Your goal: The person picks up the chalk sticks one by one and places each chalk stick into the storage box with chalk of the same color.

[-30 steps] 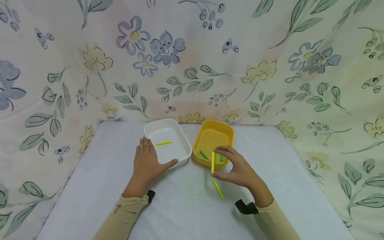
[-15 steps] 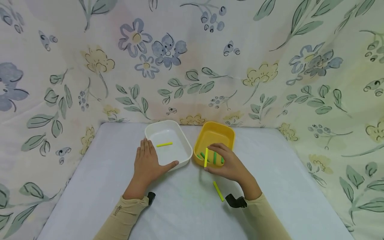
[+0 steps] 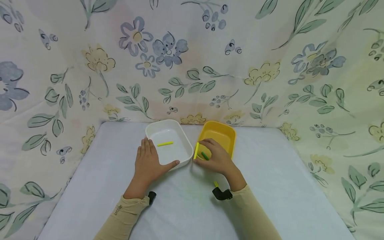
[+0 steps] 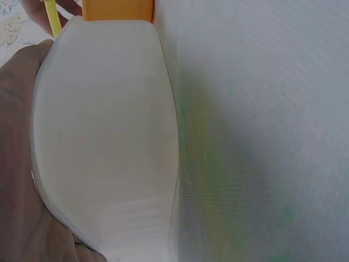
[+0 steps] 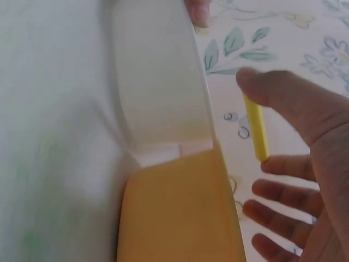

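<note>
My right hand (image 3: 219, 160) pinches a stick of yellow chalk (image 3: 196, 151) by its two ends, between thumb and fingertips. It holds the chalk above the left edge of the yellow-orange tray (image 3: 220, 130), near the white tray's right rim. In the right wrist view the held yellow chalk (image 5: 256, 131) is clear of both trays. My left hand (image 3: 147, 168) rests against the white tray (image 3: 174, 156), straight fingers along its left side and thumb along the front rim. Another yellow chalk (image 3: 165, 144) lies inside the white tray. Green chalk (image 3: 205, 156) shows in the yellow-orange tray, partly hidden by my right hand.
On the white cloth (image 3: 186, 210) one more yellow chalk (image 3: 216, 184) pokes out from behind the black wrist mount (image 3: 222, 194). Floral fabric (image 3: 192, 66) rises behind the trays and at both sides. Green and yellow smudges (image 4: 212, 158) mark the cloth.
The right hand has moved left and slightly away from me, carrying the yellow chalk across the yellow-orange tray toward the white one. My left hand stays in place.
</note>
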`<state>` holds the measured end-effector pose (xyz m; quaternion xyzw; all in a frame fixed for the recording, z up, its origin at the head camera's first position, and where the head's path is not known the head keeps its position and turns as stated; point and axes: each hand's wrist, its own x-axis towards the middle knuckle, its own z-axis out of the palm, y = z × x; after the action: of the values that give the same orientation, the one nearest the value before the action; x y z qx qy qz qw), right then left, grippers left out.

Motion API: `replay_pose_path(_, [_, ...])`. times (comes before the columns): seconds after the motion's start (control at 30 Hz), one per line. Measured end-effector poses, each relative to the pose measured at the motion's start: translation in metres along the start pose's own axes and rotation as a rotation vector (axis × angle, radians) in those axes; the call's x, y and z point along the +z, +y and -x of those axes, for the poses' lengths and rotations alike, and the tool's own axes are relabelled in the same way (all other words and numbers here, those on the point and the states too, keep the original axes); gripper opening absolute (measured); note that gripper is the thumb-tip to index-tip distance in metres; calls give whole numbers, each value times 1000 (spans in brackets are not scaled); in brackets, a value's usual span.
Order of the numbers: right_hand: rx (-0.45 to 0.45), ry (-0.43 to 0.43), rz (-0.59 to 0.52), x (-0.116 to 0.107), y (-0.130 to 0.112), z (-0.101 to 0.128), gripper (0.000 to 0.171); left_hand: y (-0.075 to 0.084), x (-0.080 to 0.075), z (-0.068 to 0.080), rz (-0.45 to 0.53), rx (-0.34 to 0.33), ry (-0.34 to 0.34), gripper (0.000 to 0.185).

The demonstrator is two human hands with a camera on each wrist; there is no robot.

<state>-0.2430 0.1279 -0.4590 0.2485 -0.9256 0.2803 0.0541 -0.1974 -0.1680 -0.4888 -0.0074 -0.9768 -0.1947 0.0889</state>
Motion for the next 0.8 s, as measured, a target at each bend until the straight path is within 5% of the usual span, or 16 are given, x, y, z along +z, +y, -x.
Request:
replay_pose_path(0.43, [37,-39,104,14,-14,-22,82,-2,2,0,-15,4,-3,152])
replay_pose_path(0.8, [100,-93,68,17,-20,-27,81,-2,1,-1,-17,-8,-21,152])
